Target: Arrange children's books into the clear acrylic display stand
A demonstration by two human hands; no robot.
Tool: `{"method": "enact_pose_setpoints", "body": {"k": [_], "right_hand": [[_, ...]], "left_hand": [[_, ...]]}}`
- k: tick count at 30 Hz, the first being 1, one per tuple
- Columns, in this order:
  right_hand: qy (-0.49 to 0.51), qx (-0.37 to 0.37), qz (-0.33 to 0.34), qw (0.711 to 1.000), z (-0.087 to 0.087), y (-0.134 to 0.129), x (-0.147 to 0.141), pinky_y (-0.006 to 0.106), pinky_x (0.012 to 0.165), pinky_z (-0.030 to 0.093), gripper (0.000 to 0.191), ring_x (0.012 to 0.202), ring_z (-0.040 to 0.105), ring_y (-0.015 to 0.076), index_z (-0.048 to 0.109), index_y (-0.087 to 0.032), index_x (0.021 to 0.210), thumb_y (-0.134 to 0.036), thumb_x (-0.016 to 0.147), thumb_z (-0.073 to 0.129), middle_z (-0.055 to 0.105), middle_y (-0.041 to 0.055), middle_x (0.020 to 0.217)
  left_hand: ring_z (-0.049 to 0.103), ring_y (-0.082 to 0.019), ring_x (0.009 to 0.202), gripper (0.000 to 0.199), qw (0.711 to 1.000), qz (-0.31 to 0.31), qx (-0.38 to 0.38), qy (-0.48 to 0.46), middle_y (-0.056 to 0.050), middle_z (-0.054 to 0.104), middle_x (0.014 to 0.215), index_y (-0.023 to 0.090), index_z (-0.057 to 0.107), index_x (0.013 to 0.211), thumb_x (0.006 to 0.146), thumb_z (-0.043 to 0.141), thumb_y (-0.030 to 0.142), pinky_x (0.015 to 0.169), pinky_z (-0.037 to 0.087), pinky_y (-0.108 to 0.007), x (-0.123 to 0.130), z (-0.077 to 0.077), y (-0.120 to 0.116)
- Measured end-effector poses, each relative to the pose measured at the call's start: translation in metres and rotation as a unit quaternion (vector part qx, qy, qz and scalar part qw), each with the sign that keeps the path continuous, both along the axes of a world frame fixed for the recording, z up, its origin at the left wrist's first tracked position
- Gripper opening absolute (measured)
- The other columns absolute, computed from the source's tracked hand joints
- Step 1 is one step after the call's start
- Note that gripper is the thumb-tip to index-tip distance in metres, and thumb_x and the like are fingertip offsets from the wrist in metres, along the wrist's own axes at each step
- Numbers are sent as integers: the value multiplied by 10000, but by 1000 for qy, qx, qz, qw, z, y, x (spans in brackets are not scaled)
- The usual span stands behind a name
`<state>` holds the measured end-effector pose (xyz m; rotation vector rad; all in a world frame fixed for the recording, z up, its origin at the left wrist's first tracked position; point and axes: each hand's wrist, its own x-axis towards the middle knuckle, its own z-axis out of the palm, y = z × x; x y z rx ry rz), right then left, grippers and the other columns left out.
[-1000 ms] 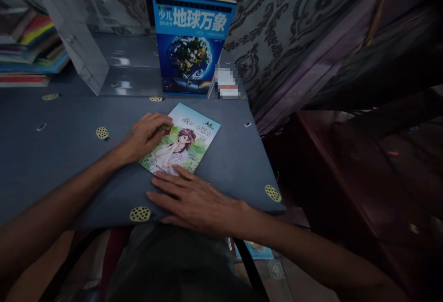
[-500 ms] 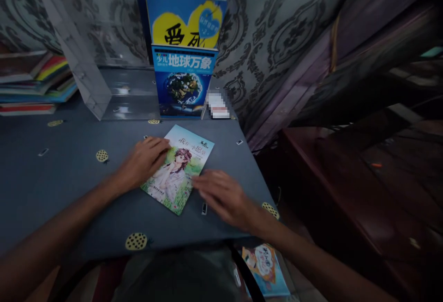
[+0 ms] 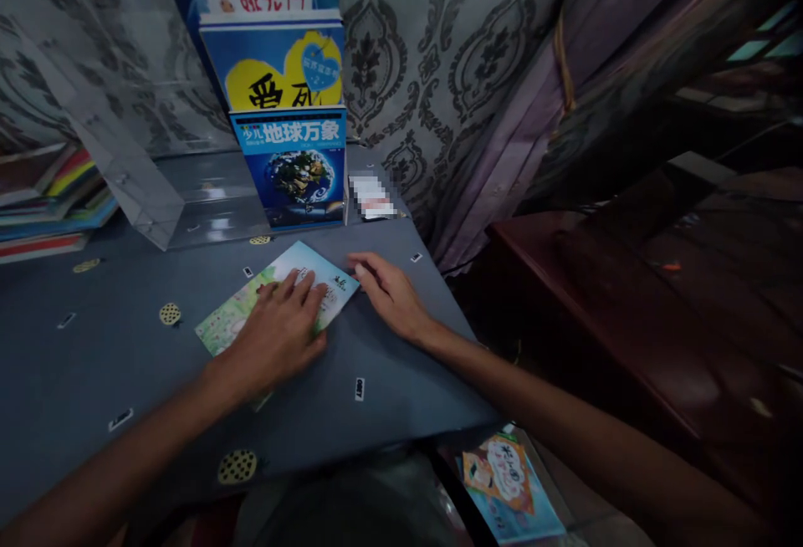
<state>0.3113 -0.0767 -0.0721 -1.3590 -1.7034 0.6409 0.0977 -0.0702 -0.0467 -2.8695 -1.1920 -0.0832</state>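
A thin book [image 3: 342, 289] with a light blue and green cover lies tilted on the grey tablecloth [image 3: 401, 363]. My left hand [image 3: 282, 325] rests flat across its cover, fingers spread, hiding most of the picture. At the book's upper right corner is my right hand [image 3: 389, 292], its fingers a little apart and holding nothing. Behind the book, a blue globe book [image 3: 301, 171] stands upright in a clear rack [image 3: 147, 196], in front of a book with yellow hearts [image 3: 276, 53].
Stacked books [image 3: 47, 196] lie at the left of the table. A patterned curtain [image 3: 407, 53] hangs behind. To the right is a dark red piece of furniture [image 3: 602, 321]. Below the table edge lies an orange and blue book [image 3: 508, 480].
The book has turned clockwise, its top now pointing further right. My left hand has moved from its left edge onto the cover, and my right hand has moved up to the top corner.
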Motion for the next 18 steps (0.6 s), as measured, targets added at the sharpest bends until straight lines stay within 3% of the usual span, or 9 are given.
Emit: {"method": "enact_pose_setpoints", "body": {"k": [5,10,14,18], "right_hand": [[92,-28,19,995,-2,26,-10,326,816,569,301,908,717,182,650,-190,1179,-345,1033,438,739,63,993],[236,-63,11,970,-13,53,-13,230,646,556,235,765,722,132,639,-176,1085,-303,1028,451,728,40,914],[285,-73,27,955,-16,50,-5,203,607,541,219,694,712,109,634,-187,1077,-304,1035,454,722,15,856],[290,-75,22,954,-13,41,0,193,590,529,237,675,707,104,634,-192,1079,-354,1041,465,723,10,836]], "left_hand": [[562,-391,1336,406,998,13,46,41,-213,616,1419,136,584,1289,930,559,324,1025,516,-552,8,14,-1],[701,-334,1054,239,992,15,105,64,-190,735,1132,156,646,1049,972,497,327,775,595,-430,28,17,-2],[715,-334,1002,255,990,0,129,53,-188,745,1066,158,658,1001,985,461,320,702,586,-406,28,15,-2],[728,-356,948,284,994,12,93,49,-199,742,1015,142,666,964,991,437,309,659,570,-422,27,18,-3]]}}
